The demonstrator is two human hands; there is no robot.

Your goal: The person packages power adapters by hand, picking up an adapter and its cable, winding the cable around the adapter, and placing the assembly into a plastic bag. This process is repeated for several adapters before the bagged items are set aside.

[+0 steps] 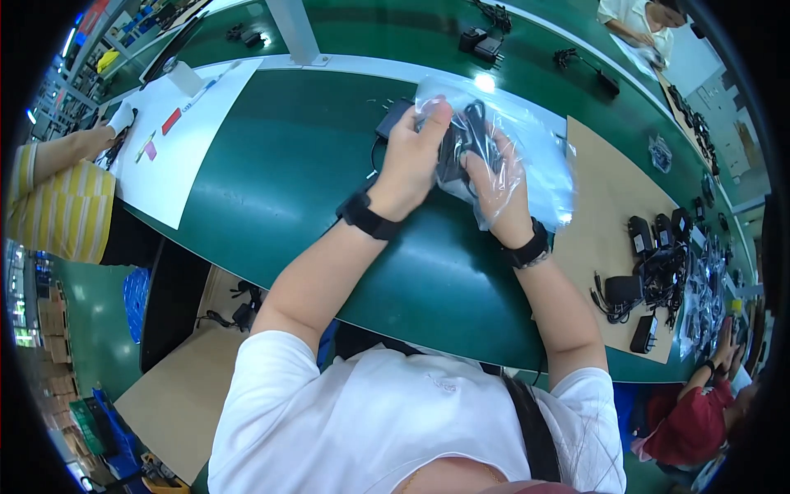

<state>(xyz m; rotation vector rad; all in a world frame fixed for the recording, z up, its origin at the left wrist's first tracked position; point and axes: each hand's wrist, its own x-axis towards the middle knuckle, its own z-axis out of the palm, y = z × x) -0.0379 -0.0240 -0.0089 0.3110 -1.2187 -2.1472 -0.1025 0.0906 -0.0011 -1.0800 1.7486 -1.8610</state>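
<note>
A coiled black cable (pixel 476 123) looks already tucked inside the clear bag (pixel 454 177) — left hand (pixel 415 156) and right hand (pixel 500 177) both pinching it above the green bench (pixel 288 165) — while loose black adapters (pixel 624 288) lie unbagged on brown sheeting (pixel 592 222).

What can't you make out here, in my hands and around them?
In the head view:
- Cable: its full shape, obscured by folds and glare on the clear bag and by both hands, left and right.
- Black adapter: partly covered by the left hand.
- Striped-shirt co-worker: head out of frame.
</note>
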